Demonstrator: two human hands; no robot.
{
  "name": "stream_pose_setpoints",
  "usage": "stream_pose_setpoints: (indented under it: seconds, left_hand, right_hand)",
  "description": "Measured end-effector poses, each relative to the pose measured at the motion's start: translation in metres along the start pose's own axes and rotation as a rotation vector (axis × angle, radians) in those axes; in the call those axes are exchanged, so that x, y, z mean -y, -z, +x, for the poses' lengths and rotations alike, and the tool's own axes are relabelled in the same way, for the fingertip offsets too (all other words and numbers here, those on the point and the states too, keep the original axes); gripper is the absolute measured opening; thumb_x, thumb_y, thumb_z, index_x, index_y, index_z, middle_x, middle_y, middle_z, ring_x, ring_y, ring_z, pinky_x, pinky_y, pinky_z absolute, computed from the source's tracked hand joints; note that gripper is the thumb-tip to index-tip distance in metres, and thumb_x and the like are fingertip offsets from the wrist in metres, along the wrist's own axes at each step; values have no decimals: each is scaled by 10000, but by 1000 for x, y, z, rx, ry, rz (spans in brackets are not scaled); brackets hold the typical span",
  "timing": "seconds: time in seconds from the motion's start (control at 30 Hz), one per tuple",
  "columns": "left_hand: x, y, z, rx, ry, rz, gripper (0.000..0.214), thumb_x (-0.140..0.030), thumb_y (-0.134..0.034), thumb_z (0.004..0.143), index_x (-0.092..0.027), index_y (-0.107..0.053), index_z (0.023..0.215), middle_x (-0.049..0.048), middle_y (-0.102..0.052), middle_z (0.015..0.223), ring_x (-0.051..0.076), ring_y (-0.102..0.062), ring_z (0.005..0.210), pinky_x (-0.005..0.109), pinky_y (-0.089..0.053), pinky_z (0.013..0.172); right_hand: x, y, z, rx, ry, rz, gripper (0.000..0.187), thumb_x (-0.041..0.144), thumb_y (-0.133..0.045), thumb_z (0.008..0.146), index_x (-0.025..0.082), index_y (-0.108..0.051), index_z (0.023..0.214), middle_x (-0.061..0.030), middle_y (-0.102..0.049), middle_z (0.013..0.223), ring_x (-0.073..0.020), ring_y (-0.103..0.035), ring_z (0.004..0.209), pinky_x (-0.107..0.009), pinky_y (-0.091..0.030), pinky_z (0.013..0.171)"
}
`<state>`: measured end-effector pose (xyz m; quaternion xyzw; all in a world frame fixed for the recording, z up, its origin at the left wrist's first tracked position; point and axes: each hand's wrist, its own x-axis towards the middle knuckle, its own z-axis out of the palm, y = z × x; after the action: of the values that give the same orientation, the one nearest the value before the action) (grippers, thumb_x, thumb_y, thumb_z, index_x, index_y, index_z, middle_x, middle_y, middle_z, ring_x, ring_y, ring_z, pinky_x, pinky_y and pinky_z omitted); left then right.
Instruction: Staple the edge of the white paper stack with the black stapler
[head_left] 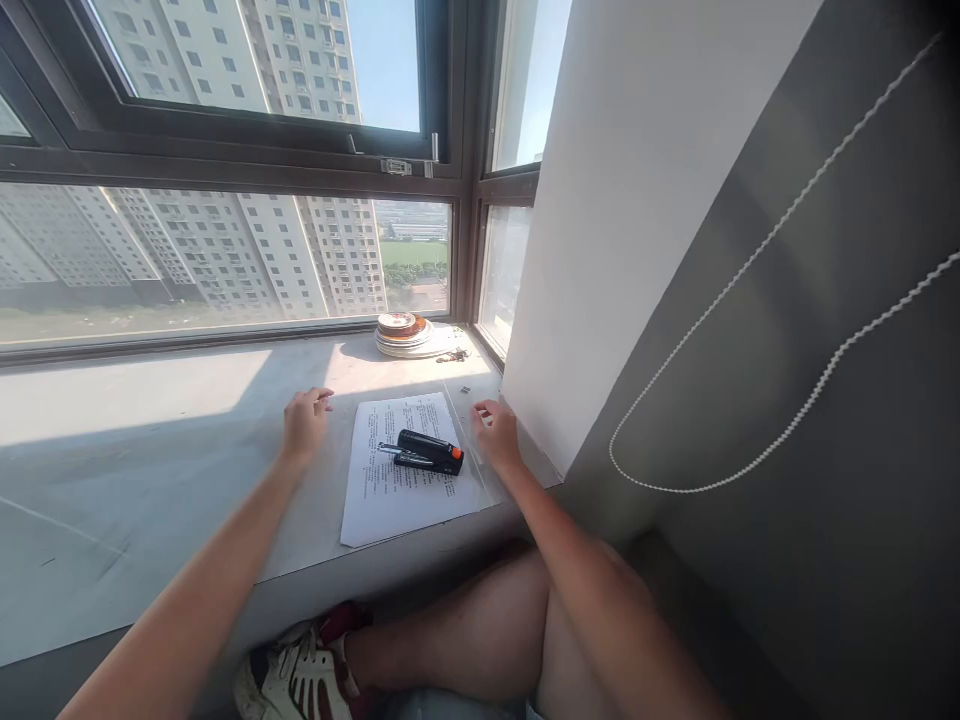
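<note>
A printed sheet of paper (390,490) lies on the grey window sill (150,450). On top of it rests a black stapler (427,452) with an orange end. My left hand (304,425) hovers just left of the paper's top corner, fingers loosely curled, holding nothing. My right hand (495,432) is at the paper's right edge beside the stapler, fingers loosely bent and apart, nothing in them. Neither hand touches the stapler.
A stack of plates (403,335) stands at the back of the sill by the window, with small dark bits (452,356) beside it. A white wall (600,230) closes the right side. A bead cord (787,400) hangs at right. My knees and a shoe (300,675) are below.
</note>
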<state>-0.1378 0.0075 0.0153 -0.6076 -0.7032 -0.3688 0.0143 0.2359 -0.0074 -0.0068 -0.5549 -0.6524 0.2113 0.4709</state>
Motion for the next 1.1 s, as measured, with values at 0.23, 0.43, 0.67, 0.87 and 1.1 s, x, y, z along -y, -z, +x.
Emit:
stream_pose_setpoints:
  seconds: [0.23,0.43,0.67,0.87,1.1]
  left_hand:
    - [-44,-12,-45,69,-166,-513,313,-400,-595,1015,-179,-800,1096,90,-780,1100,204,-777,853,354,-672,814]
    - [-48,-16,-58,275,-397,-618,324,-473,-718,989,-216,-806,1166,98,-802,1150,257,-779,1027,406,-655,949]
    - [-46,-14,-56,381,-556,-455,241,-440,-703,1004,-230,-796,1077,71,-820,1034,247,-770,972,376,-617,904]
    - [-43,-17,-54,424,-559,-438,266,-472,-708,990,-237,-795,1078,57,-835,1006,240,-771,937,384,-617,920]
    - [-48,-10,-56,388,-615,-457,220,-444,-736,991,-238,-814,997,57,-826,959,227,-771,879,348,-611,847]
  right_hand:
    - [42,-20,-43,267,339,114,319,488,-747,1002,230,-729,1190,-87,-761,1170,-278,-652,1161,-406,-545,972]
    - [38,-25,-42,325,281,42,333,272,-831,934,243,-726,1249,-63,-774,1133,-259,-699,1060,-379,-532,956]
    - [36,-25,-40,348,274,9,275,313,-810,949,256,-747,1211,-49,-763,1036,-247,-699,977,-332,-505,877]
    - [31,-28,-38,346,293,12,281,316,-808,950,262,-743,1218,-55,-764,1066,-245,-700,1001,-322,-505,881]
    - [34,-26,-39,352,262,12,304,348,-815,950,255,-745,1231,-71,-757,1058,-260,-693,1015,-346,-511,893]
